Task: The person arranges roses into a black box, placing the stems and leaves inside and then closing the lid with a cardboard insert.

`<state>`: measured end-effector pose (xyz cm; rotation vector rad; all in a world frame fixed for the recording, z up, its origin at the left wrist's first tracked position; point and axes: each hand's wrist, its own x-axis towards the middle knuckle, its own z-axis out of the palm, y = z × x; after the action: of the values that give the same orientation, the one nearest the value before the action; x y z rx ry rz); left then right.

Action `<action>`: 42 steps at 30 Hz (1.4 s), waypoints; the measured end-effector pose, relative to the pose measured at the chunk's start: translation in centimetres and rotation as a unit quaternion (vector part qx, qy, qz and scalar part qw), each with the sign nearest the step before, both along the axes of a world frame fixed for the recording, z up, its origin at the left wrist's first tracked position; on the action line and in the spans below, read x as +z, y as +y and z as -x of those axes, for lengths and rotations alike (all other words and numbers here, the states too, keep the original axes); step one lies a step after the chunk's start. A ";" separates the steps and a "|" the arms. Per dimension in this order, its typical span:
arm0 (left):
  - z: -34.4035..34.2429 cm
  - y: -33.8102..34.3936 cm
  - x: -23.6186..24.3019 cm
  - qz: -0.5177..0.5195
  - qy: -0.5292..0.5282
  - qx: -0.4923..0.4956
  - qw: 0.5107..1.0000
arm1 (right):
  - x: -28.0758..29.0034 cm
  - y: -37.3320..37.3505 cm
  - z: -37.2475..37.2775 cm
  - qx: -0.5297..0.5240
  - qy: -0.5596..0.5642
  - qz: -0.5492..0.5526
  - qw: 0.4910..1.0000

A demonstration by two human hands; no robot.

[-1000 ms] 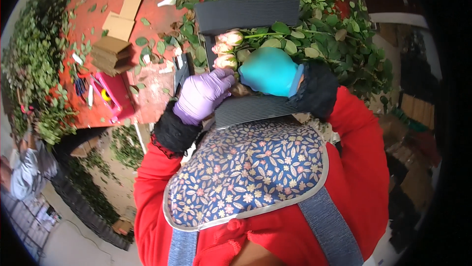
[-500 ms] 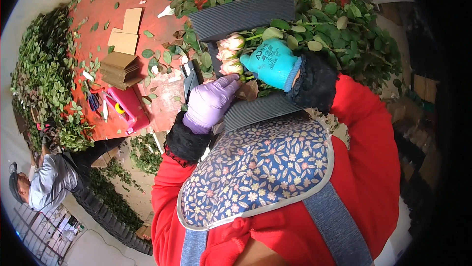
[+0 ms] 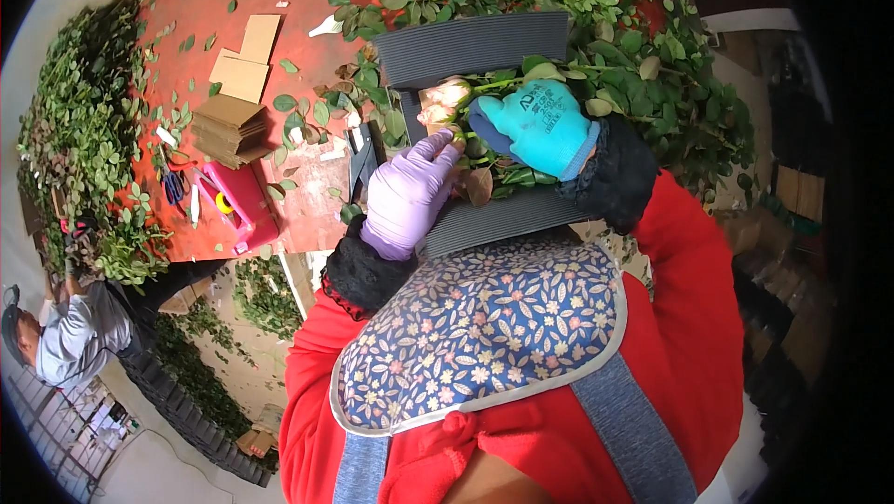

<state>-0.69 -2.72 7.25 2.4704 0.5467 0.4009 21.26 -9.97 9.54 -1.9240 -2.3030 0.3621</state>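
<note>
Pale pink roses (image 3: 443, 102) lie with their heads at the left in a grey ribbed holder (image 3: 480, 48); stems and leaves run to the right. My left hand (image 3: 408, 195), in a lavender glove, is closed with its fingertips at the lowest rose head, mostly covering it. My right hand (image 3: 545, 127), in a turquoise glove with dark blue fingers, is curled over the stems just right of the heads. Its fingertips are partly hidden. A brownish leaf (image 3: 478, 186) hangs below the hands, over the holder's near side.
Leafy rose stems (image 3: 652, 67) pile up at the right and far side. On the red table (image 3: 200, 48) are cardboard pieces (image 3: 228, 127), a pink tape dispenser (image 3: 237, 201), scissors (image 3: 174, 189) and a dark flat tool (image 3: 361, 161). At far left a person (image 3: 79, 327) stands by more foliage (image 3: 79, 122).
My left hand has shifted slightly up and right, covering the lower rose head more. My right hand has moved a little right and turned, showing its dark blue fingers. The view has shifted slightly.
</note>
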 end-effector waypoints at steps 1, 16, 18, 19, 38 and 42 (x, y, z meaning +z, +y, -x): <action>-0.1 0.0 -0.1 0.003 -0.006 0.002 1.000 | 0.0 -0.1 -0.1 -0.014 -0.053 0.014 0.998; -0.5 1.0 -0.3 -0.030 0.015 -0.007 0.999 | -0.8 1.0 -1.1 -0.003 0.006 0.110 0.994; -0.8 1.3 0.3 -0.032 0.017 -0.014 0.999 | -0.8 1.4 -1.0 0.014 -0.015 0.121 0.992; -1.0 1.5 0.5 -0.032 0.017 -0.020 0.999 | -0.8 1.5 -1.0 0.014 -0.014 0.118 0.993; -1.1 1.4 -1.1 0.000 0.021 -0.003 1.000 | 0.3 2.7 -0.5 -0.039 -0.133 0.048 0.989; -1.3 1.4 -1.1 0.140 -0.004 0.013 0.990 | 0.8 2.7 -1.5 -0.037 -0.104 0.097 0.989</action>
<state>0.59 -1.28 6.12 2.1924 0.5903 0.3202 22.79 -7.24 10.33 -2.2306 -2.3912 0.4092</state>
